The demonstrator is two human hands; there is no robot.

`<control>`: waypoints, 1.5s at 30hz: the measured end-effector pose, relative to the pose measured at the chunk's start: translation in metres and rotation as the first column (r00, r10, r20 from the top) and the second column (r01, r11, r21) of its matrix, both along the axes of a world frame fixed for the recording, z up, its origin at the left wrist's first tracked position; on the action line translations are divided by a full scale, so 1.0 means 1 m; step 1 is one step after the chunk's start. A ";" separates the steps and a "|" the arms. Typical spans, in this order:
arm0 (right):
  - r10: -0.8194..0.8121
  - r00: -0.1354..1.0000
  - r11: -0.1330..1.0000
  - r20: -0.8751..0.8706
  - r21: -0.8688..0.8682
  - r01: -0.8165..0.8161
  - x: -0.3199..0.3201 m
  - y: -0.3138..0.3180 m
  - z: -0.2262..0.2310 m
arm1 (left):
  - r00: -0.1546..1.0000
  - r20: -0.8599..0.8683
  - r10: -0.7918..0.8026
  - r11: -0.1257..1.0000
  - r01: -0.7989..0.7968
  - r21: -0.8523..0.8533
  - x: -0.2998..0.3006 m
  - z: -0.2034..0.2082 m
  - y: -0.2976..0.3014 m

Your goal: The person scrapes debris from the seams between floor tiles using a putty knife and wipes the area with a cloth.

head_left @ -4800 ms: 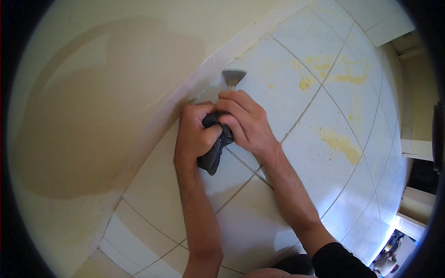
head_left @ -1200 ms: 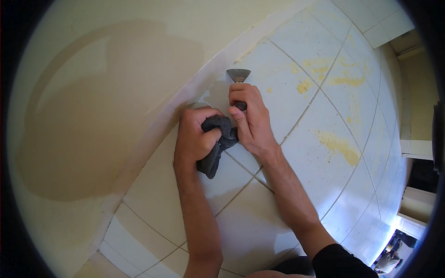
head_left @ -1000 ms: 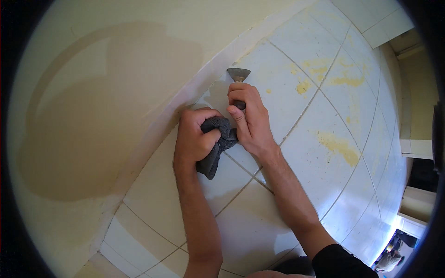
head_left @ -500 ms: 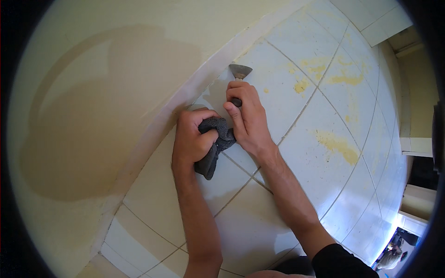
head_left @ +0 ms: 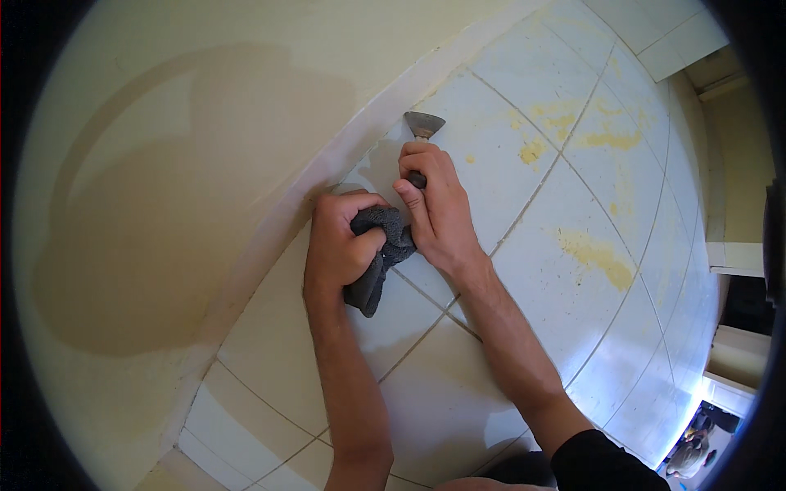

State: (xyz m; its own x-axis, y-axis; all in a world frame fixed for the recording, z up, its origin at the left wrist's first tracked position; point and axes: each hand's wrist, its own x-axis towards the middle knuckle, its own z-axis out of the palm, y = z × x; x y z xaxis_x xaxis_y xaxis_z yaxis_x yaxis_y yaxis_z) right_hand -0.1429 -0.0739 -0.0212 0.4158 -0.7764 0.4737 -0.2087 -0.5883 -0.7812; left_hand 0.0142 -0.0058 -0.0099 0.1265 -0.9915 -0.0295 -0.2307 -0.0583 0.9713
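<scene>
My left hand [head_left: 340, 237] is closed around a bunched dark grey cloth [head_left: 368, 286], close to the foot of the wall. Part of the cloth hangs below the fingers, and another part reaches across to the heel of my right hand [head_left: 440, 204]. In that right hand is a scraper [head_left: 424, 123], gripped by its dark handle, with the flared metal blade pointing away from me. The blade is over the white floor tiles [head_left: 483, 188] near the skirting. Whether its edge touches the tile I cannot tell.
A cream wall [head_left: 246, 98] with a pale skirting [head_left: 352, 143] runs along the left, bearing a large shadow. Yellow smears [head_left: 596, 258] mark the tiles on the right. Cabinet openings [head_left: 747, 303] line the far right; a person [head_left: 689, 455] appears at the lower right.
Both hands, the cloth and the scraper stay almost in place. At the lower right, the distant person has shifted slightly.
</scene>
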 end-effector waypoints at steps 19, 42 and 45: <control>0.029 0.996 0.999 -0.083 -0.017 -0.030 -0.006 0.000 0.002 | 1.000 -0.009 -0.012 0.999 0.011 -0.030 0.001 -0.003 -0.001; -0.024 0.997 0.992 0.067 0.123 0.015 -0.005 0.000 0.002 | 1.000 -0.018 0.014 0.997 -0.016 -0.070 0.000 -0.005 0.000; -0.006 1.000 0.997 0.005 0.083 0.005 -0.005 -0.001 0.001 | 1.000 0.002 0.006 0.999 -0.006 -0.047 -0.003 -0.003 -0.002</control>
State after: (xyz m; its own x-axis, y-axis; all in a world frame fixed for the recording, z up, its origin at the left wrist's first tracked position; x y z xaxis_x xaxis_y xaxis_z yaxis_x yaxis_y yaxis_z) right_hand -0.1480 -0.0750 -0.0201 0.4091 -0.8154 0.4096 -0.2074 -0.5202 -0.8285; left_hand 0.0112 -0.0083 -0.0133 0.1323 -0.9910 0.0177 -0.2330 -0.0137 0.9724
